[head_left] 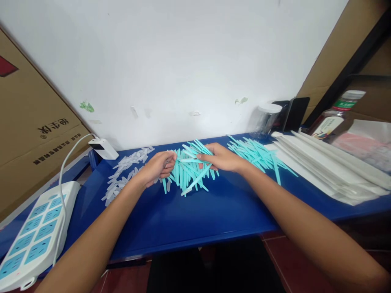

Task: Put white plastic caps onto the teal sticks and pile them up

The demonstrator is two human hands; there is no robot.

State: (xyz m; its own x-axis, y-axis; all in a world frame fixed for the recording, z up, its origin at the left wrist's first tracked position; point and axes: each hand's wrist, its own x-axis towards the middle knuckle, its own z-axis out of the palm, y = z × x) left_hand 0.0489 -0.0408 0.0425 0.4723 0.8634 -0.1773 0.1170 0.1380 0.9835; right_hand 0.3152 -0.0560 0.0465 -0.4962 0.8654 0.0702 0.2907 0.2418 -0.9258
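My right hand (pixel 221 158) is closed around a bunch of teal eyebrow razors (pixel 200 147), whose slim ends fan out past the fingers. Close by on the left, my left hand (pixel 161 166) is curled with thumb and forefinger pinched at the tip of one razor. Pale bits like clear plastic caps show between its fingers, partly hidden. Under both hands lies a loose heap of teal razors (pixel 185 173) on the blue table. Many translucent caps (pixel 120 181) are scattered left of my left hand. A second razor pile (pixel 258 154) lies to the right.
White flat packets (pixel 330 171) are stacked at right, near a lidded clear jar (pixel 265 120), dark phone-like slabs (pixel 296 114) and a labelled bottle (pixel 336 114). A power strip (pixel 71 195) and a white corded device (pixel 104 148) sit left. A white wall (pixel 183 61) rises behind the table (pixel 189 224).
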